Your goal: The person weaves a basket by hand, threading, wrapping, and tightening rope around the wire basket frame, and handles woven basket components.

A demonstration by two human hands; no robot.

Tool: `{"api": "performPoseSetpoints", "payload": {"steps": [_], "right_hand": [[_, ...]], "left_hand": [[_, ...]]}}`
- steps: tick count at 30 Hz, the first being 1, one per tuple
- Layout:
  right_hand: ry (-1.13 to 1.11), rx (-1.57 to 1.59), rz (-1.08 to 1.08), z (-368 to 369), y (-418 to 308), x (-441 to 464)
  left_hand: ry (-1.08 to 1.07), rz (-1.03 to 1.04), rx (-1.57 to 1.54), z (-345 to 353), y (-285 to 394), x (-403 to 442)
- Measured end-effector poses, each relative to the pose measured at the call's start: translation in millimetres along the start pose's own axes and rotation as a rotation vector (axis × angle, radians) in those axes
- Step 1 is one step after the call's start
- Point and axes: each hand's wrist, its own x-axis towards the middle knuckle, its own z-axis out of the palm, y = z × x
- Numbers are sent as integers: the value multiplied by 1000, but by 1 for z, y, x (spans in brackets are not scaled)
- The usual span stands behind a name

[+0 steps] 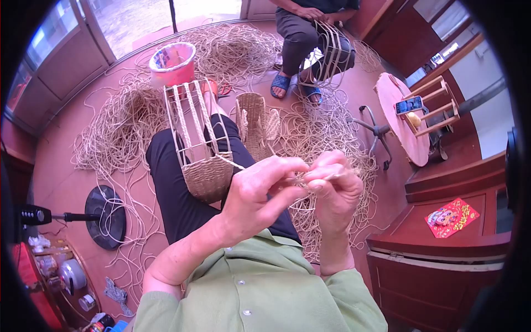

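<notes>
A partly woven basket (208, 181) rests on my lap, its lower end covered in tan weave and its wire frame bare toward the far end. A pale cord (230, 162) runs from the basket's woven edge to my left hand. My left hand (263, 185) is closed, thumb and fingers pinching the cord. Close beside it, my right hand (334, 188) is also closed, pinching cord between thumb and fingers. The two hands almost meet in front of my chest, right of the basket. The exact bit of cord between the fingertips is mostly hidden.
Loose piles of cord (124, 130) cover much of the floor. Beyond my knees are a woven piece (253, 119) and a pink bucket (180, 62). A seated person (301, 36) holds another frame. At right, a phone (409, 105) lies on an overturned stool (401, 133).
</notes>
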Motion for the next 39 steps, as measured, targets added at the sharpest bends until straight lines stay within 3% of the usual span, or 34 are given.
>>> {"api": "performPoseSetpoints", "payload": {"steps": [1, 2, 5, 7, 12, 15, 17, 18, 19, 21, 24, 26, 30, 34, 39], "right_hand": [[39, -3, -12, -1, 4, 0], [45, -27, -37, 0, 7, -3], [-31, 66, 39, 9, -4, 2], [-156, -50, -120, 0, 4, -4], [73, -445, -178, 3, -2, -14], [40, -347, -216, 9, 12, -19], [-62, -54, -60, 36, 18, -19], [-281, -144, -153, 38, 36, -15], [-349, -139, -157, 52, 51, -16], [-331, -194, -262, 79, 76, -13], [-372, -288, -259, 102, 105, -2], [-391, -260, -203, 116, 115, -1], [-283, -500, -188, 122, 129, -7], [-340, -834, -308, 131, 123, -4], [-475, -969, -253, 141, 114, -3]], "left_hand": [[45, -37, -23, 5, 1, -1], [56, 128, 48, 5, -6, 1], [38, 153, 101, 2, -8, -2], [-30, 139, 183, -4, -7, -5], [118, 277, 324, 4, -14, -11], [213, 355, 455, -1, -11, -20], [280, 391, 496, -15, -4, -30], [269, 384, 524, -27, 4, -37], [269, 381, 547, -39, 8, -42], [265, 311, 549, -60, 11, -50], [444, 280, 433, -87, -15, -51], [553, 177, 375, -107, -32, -47], [716, -138, 239, -135, -93, -47], [594, -535, -258, -129, -120, -70], [623, -543, -553, -114, -118, -66]]}}
